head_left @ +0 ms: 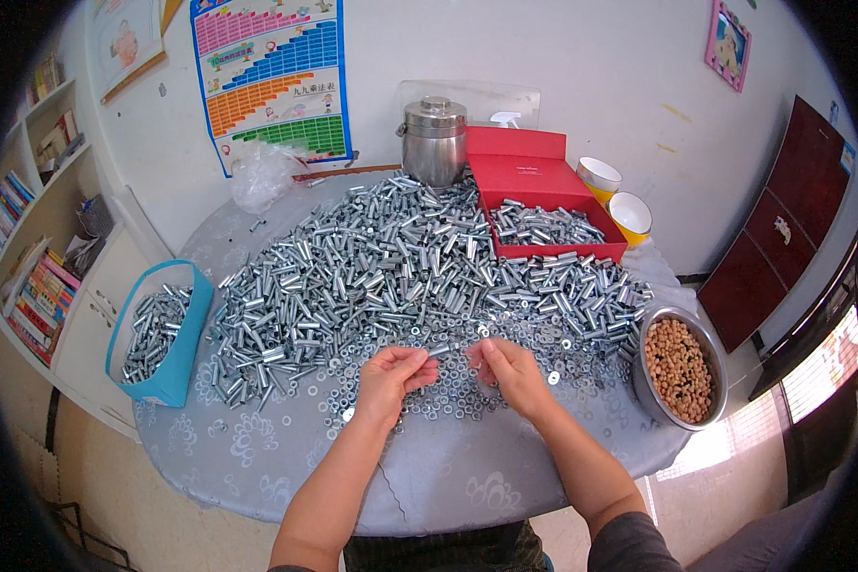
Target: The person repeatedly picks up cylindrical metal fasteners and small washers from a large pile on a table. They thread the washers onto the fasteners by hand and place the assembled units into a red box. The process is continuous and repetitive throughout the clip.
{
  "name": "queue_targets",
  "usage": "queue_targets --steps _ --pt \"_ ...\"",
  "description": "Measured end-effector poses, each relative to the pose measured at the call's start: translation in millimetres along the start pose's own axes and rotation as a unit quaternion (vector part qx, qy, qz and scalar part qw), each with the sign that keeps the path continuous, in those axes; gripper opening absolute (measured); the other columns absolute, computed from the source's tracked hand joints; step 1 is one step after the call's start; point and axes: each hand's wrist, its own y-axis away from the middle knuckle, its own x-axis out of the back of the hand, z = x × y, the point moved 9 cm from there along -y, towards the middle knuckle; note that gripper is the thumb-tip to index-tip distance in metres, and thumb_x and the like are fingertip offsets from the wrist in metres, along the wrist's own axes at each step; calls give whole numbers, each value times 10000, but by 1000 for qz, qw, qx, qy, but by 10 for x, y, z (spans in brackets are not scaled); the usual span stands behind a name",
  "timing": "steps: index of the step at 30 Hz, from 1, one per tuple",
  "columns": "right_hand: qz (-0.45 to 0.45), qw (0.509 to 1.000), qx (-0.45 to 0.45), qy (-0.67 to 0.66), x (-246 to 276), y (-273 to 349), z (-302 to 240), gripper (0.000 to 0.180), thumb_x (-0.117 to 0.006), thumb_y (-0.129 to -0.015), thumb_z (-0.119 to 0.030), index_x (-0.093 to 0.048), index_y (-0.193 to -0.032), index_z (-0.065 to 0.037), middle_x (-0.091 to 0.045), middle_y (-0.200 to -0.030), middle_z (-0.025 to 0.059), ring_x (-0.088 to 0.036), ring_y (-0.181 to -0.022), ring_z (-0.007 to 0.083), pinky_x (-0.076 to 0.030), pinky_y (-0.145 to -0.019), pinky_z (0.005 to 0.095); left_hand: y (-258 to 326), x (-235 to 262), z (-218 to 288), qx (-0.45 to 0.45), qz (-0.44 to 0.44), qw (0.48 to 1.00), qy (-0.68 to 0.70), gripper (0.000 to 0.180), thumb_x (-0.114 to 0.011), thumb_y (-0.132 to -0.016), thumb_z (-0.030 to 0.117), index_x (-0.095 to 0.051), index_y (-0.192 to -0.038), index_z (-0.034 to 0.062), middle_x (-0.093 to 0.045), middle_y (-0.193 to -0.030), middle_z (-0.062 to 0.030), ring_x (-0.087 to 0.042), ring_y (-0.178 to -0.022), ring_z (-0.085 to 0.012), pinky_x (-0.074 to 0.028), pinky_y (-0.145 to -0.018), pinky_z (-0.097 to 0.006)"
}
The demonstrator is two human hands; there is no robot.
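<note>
Over the near side of the table, my left hand (391,381) is closed, with a silvery sleeve bolt (439,351) pinched between thumb and fingers and pointing right. A short gap away, my right hand (512,374) pinches a small metal washer (483,332) at its fingertips. Beneath both hands lie many loose washers and nuts (443,405), scattered in a thin layer. Behind them rises a wide heap of metal sleeve bolts (353,257). The fingers partly hide the bolt's left end.
A blue box (200,319) of bolts stands left, a red box (555,252) of bolts at the back. Right sits a metal bowl (720,381) of brown nuggets. Farther back are a steel canister (435,143), two yellow-white cups (629,217) and a plastic bag (265,179).
</note>
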Motion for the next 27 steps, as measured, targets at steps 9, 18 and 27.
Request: queue_targets --steps 9,18,27 --pt "-6 999 50 2 -33 9 -119 380 -391 -910 -325 -590 -1027 -23 -602 -854 56 -520 -636 89 -443 -583 217 15 -23 4 1 1 1000 -10 116 -602 -791 53 -564 -860 -33 -620 -812 -154 -625 -685 -195 -539 -639 -273" --pt "-20 1000 11 7 -31 3 -40 347 -380 -923 -275 -588 -1006 -10 -559 -800 16 -488 -627 74 -416 -581 207 1 -37 18 -12 -19 999 -26 101 -594 -801 75 -569 -852 -9 -623 -803 -135 -624 -694 -187 -538 -635 -286" --pt "6 998 49 -34 -34 -7 -124 300 -441 -900 -211 -527 -1122 -29 -557 -901 17 -518 -715 84 -442 -625 208 27 -72 48 -26 -27 998 -45 116 -596 -798 68 -561 -865 -19 -622 -812 -137 -624 -715 -191 -539 -643 -292"
